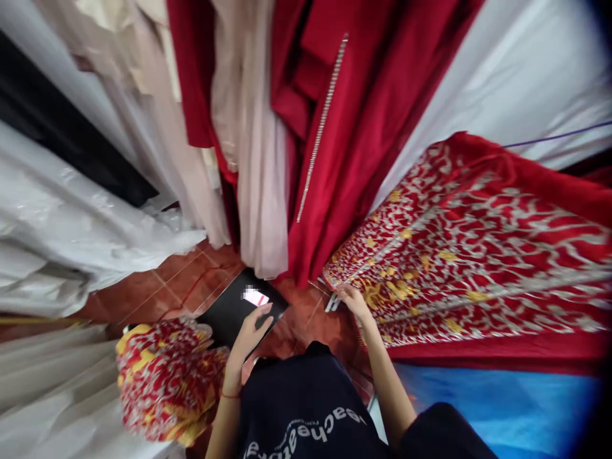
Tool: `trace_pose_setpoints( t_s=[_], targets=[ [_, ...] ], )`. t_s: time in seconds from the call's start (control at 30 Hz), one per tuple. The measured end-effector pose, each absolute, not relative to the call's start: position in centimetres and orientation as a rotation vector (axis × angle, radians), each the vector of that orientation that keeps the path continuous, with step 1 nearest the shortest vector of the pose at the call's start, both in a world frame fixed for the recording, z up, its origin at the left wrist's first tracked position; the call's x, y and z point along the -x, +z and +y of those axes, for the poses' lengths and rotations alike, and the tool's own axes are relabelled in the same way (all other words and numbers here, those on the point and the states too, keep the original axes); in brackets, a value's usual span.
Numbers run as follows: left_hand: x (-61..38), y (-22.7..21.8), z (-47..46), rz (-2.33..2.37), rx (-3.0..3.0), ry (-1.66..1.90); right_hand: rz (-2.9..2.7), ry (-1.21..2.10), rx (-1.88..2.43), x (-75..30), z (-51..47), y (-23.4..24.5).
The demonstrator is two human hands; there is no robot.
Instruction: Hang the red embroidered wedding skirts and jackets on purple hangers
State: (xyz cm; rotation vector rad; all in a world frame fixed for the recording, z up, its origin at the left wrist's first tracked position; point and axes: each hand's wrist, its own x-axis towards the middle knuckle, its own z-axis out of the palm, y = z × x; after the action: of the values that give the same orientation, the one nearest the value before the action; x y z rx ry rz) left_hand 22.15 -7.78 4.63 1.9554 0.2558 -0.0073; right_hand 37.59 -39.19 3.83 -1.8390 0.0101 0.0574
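Note:
My left hand [252, 331] is over a flat black panel [224, 312], thumb and fingers apart. Just past its fingertips lies a small white-and-red card or screen [257, 297], partly blurred out. My right hand [354, 301] has its fingers closed at the near corner of a red embroidered cloth [459, 255] with silver and yellow patterning. Beside those fingertips, a small pale grey object [331, 302] shows against the floor; its kind is unclear.
Red and beige garments [262, 159] hang ahead, with white covered garments [86, 217] at left. A bundled red-and-yellow cloth [167, 382] rests left of my left arm. Reddish floor tiles [306, 319] show between, and a blue sheet [497, 401] lies at lower right.

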Motion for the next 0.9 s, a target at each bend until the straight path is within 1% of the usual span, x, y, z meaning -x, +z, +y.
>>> trace_pose_setpoints(
  t_s=[0.07, 0.2, 0.33, 0.5, 0.6, 0.73, 0.9],
  targets=[
    [-25.1, 5.1, -10.7, 0.105, -1.915, -0.105, 0.059, -0.049, 1.831, -38.9, -42.9, 6.0],
    [-30.0, 5.8, -16.9, -0.026, -1.860, -0.198, 0.068, -0.232, 1.804, -41.4, -47.4, 11.0],
    [-34.6, 7.1, -24.1, -0.164, -1.813, -0.271, -0.020, -0.341, 1.774, -44.8, -49.3, 16.5],
    [-40.7, 10.2, -33.6, -0.386, -1.745, -0.316, -0.141, -0.489, 1.800, -50.0, -50.3, 23.4],
    [-43.9, 12.6, -37.9, -0.434, -1.749, -0.181, -0.044, -0.644, 1.920, -51.1, -51.1, 26.1],
    [-47.9, 16.8, -40.5, -0.395, -1.727, 0.163, 0.107, -0.903, 2.105, -50.6, -52.0, 27.3],
    [-53.9, 23.7, -41.1, -0.292, -1.642, 0.688, 0.157, -0.908, 2.218, -51.0, -51.3, 28.1]
  ],
)
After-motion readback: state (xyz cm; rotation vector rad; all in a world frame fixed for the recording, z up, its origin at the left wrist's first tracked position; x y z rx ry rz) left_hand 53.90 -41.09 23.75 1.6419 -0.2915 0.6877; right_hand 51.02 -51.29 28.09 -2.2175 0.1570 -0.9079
